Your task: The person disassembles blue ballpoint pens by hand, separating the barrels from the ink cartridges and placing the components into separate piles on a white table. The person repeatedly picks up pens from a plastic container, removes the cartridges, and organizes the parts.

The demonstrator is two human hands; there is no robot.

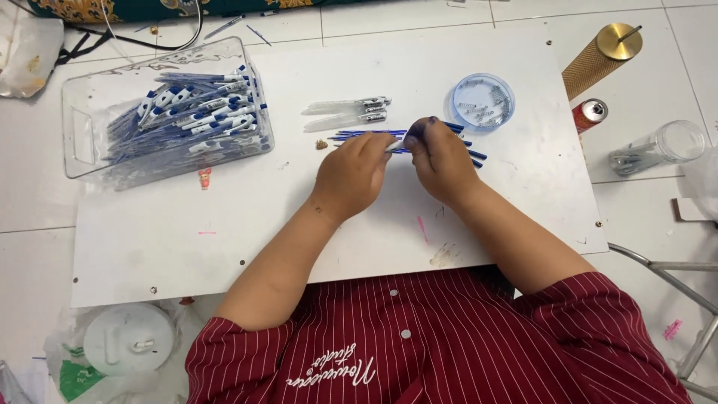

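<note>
White board [224,224] laid on pale floor tiles, serving as work surface.

Left hand [351,176]: fingers curled closed, tips pinching a thin pen part [395,149] at centre of board. Right hand [441,161]: fingers bent closed, tips meeting same part from opposite side; thumb tip stained dark blue. Whether part is refill or tip too small to tell.

Loose blue refills [366,135]: lying flat on board directly beyond and under both hands, ends protruding right of right hand.

Two clear pen barrels [348,112] with clips: side by side, just beyond refills.

Round clear dish [482,102] with blue rim: holding small metal springs, beyond right hand, near refills.

Clear rectangular bin [78,135]: at far left corner of board, heaped with assembled blue-and-white pens [194,112], well apart from hands.

Off board, right: brown cylinder [594,60] with brass cap, red can [589,114], clear jar [658,148] lying on side.

Off board, near left: white round lid [127,338] resting on plastic bags.

Near edge: red striped shirt [449,344] with short sleeves, forearms bare.
</note>
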